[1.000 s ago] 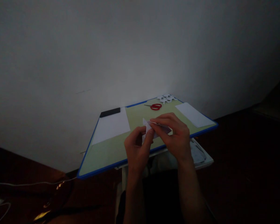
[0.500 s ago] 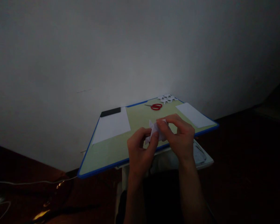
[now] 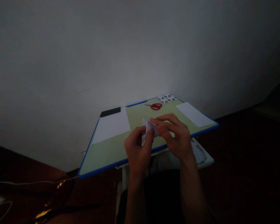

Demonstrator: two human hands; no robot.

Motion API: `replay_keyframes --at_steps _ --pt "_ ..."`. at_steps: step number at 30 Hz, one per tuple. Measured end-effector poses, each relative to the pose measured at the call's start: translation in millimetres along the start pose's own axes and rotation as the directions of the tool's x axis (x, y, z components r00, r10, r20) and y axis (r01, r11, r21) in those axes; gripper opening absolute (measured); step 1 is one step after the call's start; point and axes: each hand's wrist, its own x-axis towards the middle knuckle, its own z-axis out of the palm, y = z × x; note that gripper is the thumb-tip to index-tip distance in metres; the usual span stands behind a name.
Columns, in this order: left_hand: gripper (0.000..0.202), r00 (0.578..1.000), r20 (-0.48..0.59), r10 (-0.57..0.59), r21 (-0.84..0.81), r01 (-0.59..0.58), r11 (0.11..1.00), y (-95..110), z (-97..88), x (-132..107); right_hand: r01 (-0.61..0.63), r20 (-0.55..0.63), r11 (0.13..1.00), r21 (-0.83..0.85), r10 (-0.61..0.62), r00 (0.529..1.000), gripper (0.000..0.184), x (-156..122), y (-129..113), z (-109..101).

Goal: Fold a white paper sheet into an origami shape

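Between both hands, above the near part of the board, is a piece of folded white paper (image 3: 151, 127) with pointed corners. My left hand (image 3: 138, 146) pinches its lower left part, the thumb lying on the front face. Fingers of my right hand (image 3: 176, 133) close on the paper's right side and upper edge, hiding part of it. Beyond the hands, red-handled scissors (image 3: 156, 106) lie on the board. Several small folded white paper pieces (image 3: 167, 98) are grouped at the board's far right corner.
The pale green board (image 3: 102, 158) has a blue rim. A white sheet (image 3: 112, 127) lies at its left, with a dark flat object (image 3: 110, 112) on the sheet's far edge. More white paper (image 3: 194, 115) lies at the right. A wall (image 3: 140, 53) stands behind.
Both hands have shifted slightly left with the folded paper. My right hand's fingers have stretched further along its upper edge, and the paper has turned a little.
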Motion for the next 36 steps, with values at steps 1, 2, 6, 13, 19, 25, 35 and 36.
replay_keyframes --at_steps 1,2,6,13,19,25,35,36 --pt "0.011 1.0 -0.01 -0.007 -0.005 0.007 1.0 0.2 -0.5 0.4 -0.012 0.029 0.999 0.038 0.011 1.0 0.029 -0.6 0.3 -1.6" --pt "0.011 1.0 -0.012 -0.009 -0.011 0.009 1.0 0.4 -1.3 0.7 -0.027 0.044 0.997 0.073 0.024 0.999 0.031 -1.1 0.7 -2.8" --pt "0.012 0.998 0.064 0.004 -0.03 -0.002 1.0 0.9 -5.4 1.3 -0.088 0.035 0.981 0.175 0.083 0.996 0.028 -2.9 3.9 -4.6" --pt "0.019 0.993 0.101 0.057 -0.052 -0.052 0.997 -2.9 -8.2 0.2 -0.13 -0.032 0.972 0.196 0.138 0.99 0.025 -3.3 3.1 -1.7" --pt "0.014 0.991 0.09 0.103 -0.028 -0.101 0.994 -5.0 -8.3 0.9 -0.147 0.028 0.972 0.182 0.144 0.989 0.029 -2.8 1.6 -2.6" --pt "0.015 0.985 0.107 0.133 0.03 -0.137 0.99 -8.0 -8.4 2.3 -0.158 0.014 0.97 0.183 0.158 0.987 0.026 -2.8 4.8 -1.7" --pt "0.022 0.969 0.184 0.162 -0.028 -0.16 0.987 -9.7 -9.0 5.2 -0.192 -0.083 0.96 0.204 0.212 0.974 0.026 -0.3 0.8 1.6" --pt "0.021 0.972 0.181 0.153 -0.037 -0.149 0.988 -9.7 -8.5 5.1 -0.189 -0.088 0.96 0.207 0.211 0.974 0.025 -0.3 0.8 2.0"
